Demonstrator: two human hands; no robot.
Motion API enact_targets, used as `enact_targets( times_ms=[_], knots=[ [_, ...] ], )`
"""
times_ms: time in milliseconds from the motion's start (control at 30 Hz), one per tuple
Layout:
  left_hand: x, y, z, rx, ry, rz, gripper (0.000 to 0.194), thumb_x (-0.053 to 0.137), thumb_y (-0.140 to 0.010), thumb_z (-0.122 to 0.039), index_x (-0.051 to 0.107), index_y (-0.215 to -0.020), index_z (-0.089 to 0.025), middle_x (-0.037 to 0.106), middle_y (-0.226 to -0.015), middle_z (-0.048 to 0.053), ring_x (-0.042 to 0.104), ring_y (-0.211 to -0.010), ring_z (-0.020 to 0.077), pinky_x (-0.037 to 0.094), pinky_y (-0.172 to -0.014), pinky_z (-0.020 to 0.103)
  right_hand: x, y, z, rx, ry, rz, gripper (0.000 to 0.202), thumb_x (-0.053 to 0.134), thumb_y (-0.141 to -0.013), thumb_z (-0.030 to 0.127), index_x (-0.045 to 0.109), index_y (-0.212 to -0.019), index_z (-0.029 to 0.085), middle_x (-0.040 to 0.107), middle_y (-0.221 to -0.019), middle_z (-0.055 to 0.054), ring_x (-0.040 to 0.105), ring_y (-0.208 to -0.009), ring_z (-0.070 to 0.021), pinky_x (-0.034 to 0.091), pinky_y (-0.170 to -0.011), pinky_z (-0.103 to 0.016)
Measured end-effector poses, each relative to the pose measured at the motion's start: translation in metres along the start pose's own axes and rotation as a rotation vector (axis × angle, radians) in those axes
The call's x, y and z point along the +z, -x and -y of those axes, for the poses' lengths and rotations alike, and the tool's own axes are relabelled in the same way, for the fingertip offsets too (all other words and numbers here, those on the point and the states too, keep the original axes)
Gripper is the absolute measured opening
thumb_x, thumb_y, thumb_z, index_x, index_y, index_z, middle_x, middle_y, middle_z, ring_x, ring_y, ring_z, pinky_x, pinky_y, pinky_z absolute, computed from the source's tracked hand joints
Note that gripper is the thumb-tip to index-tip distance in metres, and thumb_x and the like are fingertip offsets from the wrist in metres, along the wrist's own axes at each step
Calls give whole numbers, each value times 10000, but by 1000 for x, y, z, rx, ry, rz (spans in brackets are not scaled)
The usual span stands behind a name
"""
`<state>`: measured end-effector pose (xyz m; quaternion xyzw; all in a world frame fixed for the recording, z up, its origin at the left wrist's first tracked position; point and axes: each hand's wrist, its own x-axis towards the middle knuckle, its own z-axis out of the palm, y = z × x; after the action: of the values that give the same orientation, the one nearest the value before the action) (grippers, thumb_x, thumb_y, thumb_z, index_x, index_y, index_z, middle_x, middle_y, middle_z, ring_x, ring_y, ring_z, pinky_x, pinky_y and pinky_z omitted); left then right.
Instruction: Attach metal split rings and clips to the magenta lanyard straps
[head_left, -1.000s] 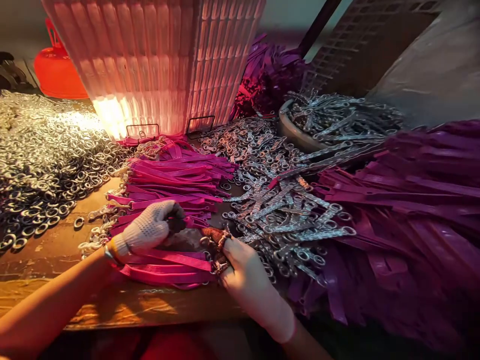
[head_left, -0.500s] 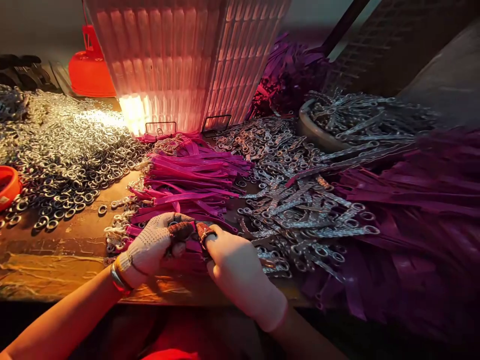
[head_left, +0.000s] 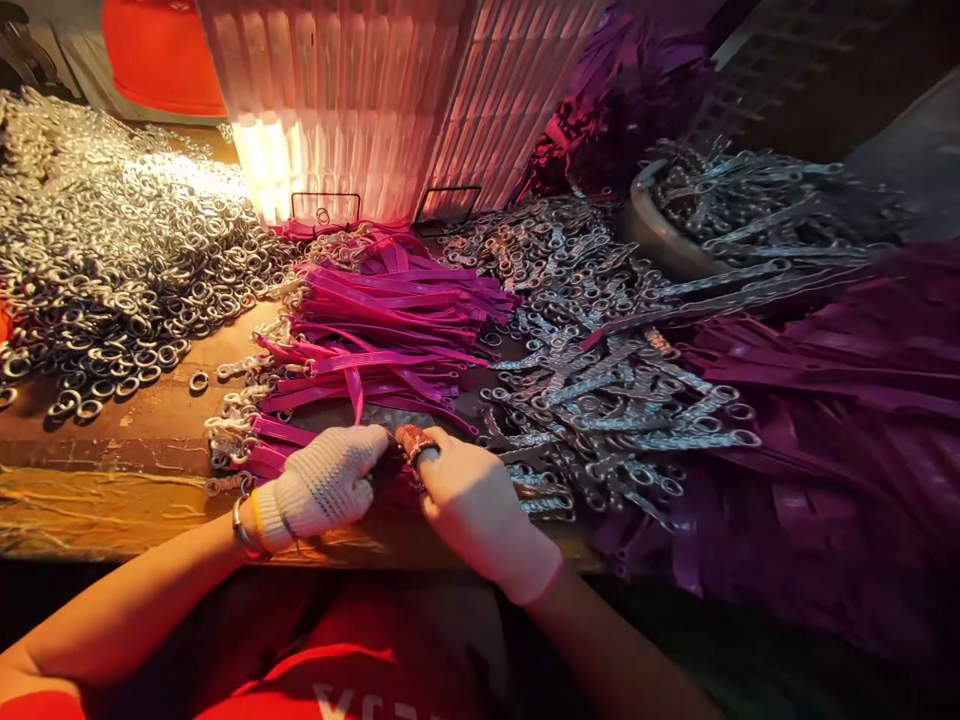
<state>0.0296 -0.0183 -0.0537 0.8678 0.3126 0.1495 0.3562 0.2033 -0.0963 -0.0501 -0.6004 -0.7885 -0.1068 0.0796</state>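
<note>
My left hand point(head_left: 322, 485), in a white dotted knit glove, is closed, with its thumb and fingertips pinched near the middle of the bench front. Facing it, my right hand point(head_left: 476, 505) wears a pale glove with brown wrapping on a finger and is also closed. Their fingertips nearly meet; what lies between them is too small and dark to make out. Just beyond is a pile of pink straps point(head_left: 397, 290), one drooping towards my left fingers. Silvery clasps point(head_left: 232, 430) sit at the straps' left ends.
Metal rings point(head_left: 135, 310) are heaped at left. Chain-like metal pieces point(head_left: 637, 420) lie at right, more filling a bowl point(head_left: 664, 245). Purple straps point(head_left: 810, 470) cover the far right. A ribbed translucent panel point(head_left: 337, 90) stands behind, beside an orange lamp shade point(head_left: 161, 55).
The view has tipped downward. My left hand has rolled over, so its dark wrapped fingertips no longer show. My right hand stays closed close beside it.
</note>
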Motion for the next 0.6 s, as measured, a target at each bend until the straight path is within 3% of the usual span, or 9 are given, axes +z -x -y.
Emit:
enact_targets(
  times_ms=[100, 167, 233, 300, 400, 500, 600],
  knots=[
    [6, -2, 10, 42, 4, 7, 138, 510, -811, -90, 617, -871, -152, 652, -823, 59, 556, -693, 157, 396, -649, 258, 2, -2, -4, 87, -116, 3, 264, 472, -804, 37, 678, -931, 141, 685, -879, -106, 599, -707, -197, 428, -642, -306],
    [6, -4, 15, 39, 113, 9, 192, 474, -853, -97, 643, -926, -154, 678, -861, 63, 600, -748, 166, 431, -697, 259, -1, -6, -4, 162, -191, 62, 377, 461, -805, 40, 663, -1111, 122, 707, -1007, -125, 650, -829, -218, 471, -731, -308],
    [4, -5, 18, 34, 206, 16, 255, 464, -839, -69, 663, -974, -155, 703, -907, 63, 633, -808, 173, 453, -745, 258, -8, -13, -3, 212, -242, 258, 482, 504, -835, 90, 569, -1312, 112, 703, -1140, -141, 676, -938, -239, 484, -781, -314],
    [3, -5, 18, -3, 221, 15, 269, 467, -818, -52, 675, -959, -150, 712, -905, 62, 638, -800, 171, 456, -742, 255, -17, -21, -1, 269, -241, 500, 516, 554, -855, 154, 519, -1369, 123, 722, -1126, -134, 696, -951, -258, 479, -756, -316],
    [5, -4, 16, -63, 236, 15, 234, 474, -820, -68, 680, -901, -142, 703, -849, 53, 613, -736, 158, 437, -686, 244, -24, -30, 2, 332, -151, 667, 337, 515, -897, 175, 600, -1223, 160, 755, -965, -100, 720, -888, -270, 445, -677, -315],
    [4, -3, 14, -85, 314, 34, 207, 474, -791, -68, 663, -839, -137, 672, -773, 32, 574, -687, 141, 406, -627, 225, -24, -31, 5, 235, -45, 646, 210, 473, -905, 169, 630, -1042, 148, 745, -871, -120, 721, -799, -283, 399, -595, -321],
    [2, -6, 12, -110, 363, 64, 174, 453, -752, -64, 609, -738, -139, 597, -654, -2, 512, -608, 118, 364, -571, 212, -21, -27, 6, 82, 10, 603, 182, 465, -889, 156, 621, -980, 133, 724, -794, -130, 708, -727, -284, 352, -542, -323]
  ],
)
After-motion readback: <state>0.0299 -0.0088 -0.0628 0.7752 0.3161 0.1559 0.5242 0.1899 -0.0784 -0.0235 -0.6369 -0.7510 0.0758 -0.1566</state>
